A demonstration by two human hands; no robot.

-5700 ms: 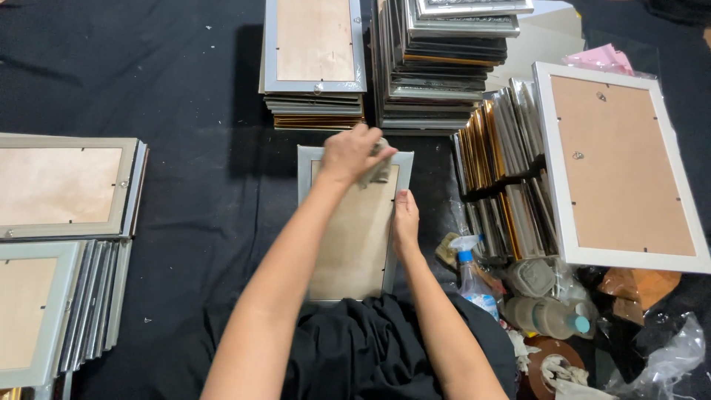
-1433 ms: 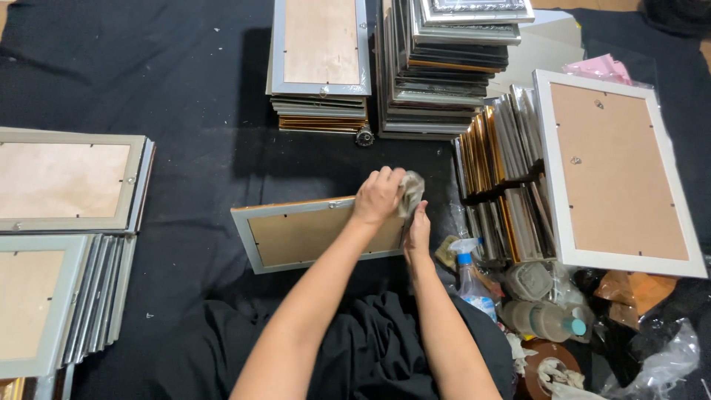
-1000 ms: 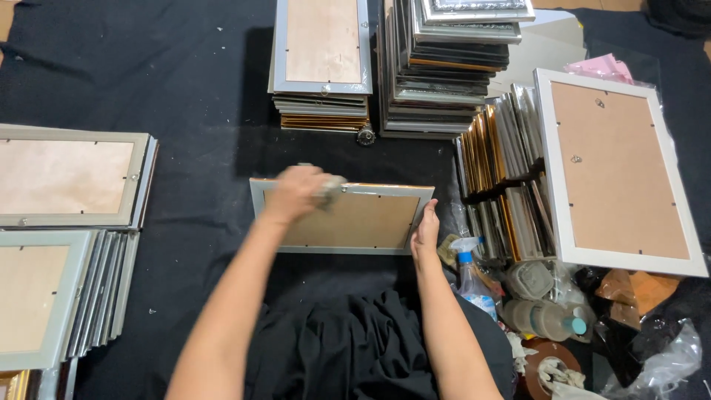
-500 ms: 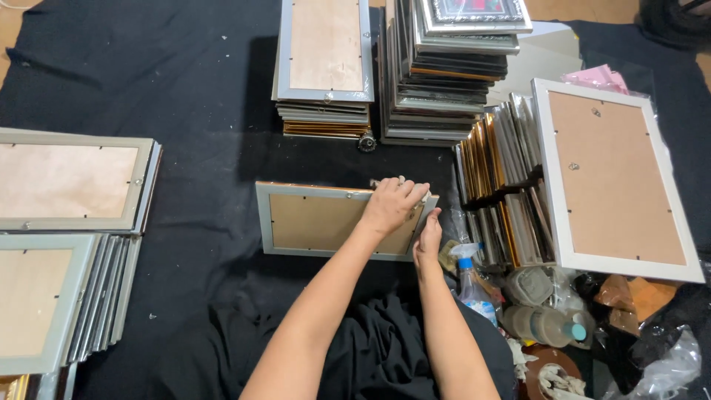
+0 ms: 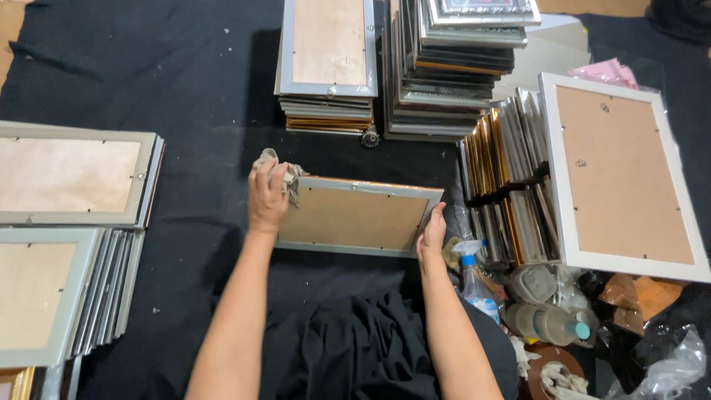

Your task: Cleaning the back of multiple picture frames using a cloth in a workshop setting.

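Frame (image 5: 354,219): lying back-up on the black cloth (image 5: 200,96), just below the two frame stacks (image 5: 326,67).
Left hand (image 5: 266,196): fingers curling shut around a rag (image 5: 285,176), pressing at the frame's left end.
Right hand (image 5: 432,235): fingers lying nearly straight, steadying the frame's right end.
Risk: pushing hard might be sliding the frame into the spray bottle (image 5: 474,278).

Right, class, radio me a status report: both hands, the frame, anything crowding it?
Left hand presses rag on picture frame, left end. Right hand steadies right end. Spray bottle close beside right hand.
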